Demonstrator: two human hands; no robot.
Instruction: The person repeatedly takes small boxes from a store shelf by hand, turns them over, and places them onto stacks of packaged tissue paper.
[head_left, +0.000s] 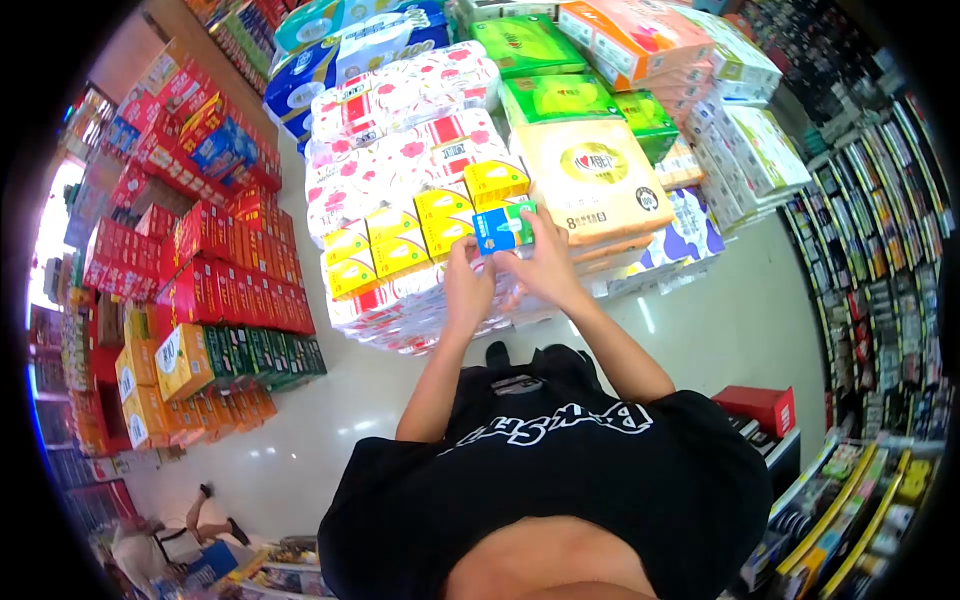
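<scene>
A small blue-and-green box [494, 231] is held up between my two hands, over the front of a stack of packs. My left hand [468, 284] has its fingers closed at the box's left edge. My right hand [545, 262] grips the box's right end, with the thumb along the lower side. Just left of it, several small yellow boxes [397, 251] stand in rows on white packs with red flowers [375, 180]. Another yellow box [496, 180] lies right behind the held box. A large pale orange tissue pack [590, 172] is close to my right hand.
Green tissue packs [530, 46] and blue packs [303, 92] are piled farther back. Red cartons [235, 290] and orange boxes [183, 362] stand on the left across the floor [345, 400]. Shelves [870, 250] line the right. A person [165, 550] is at the lower left.
</scene>
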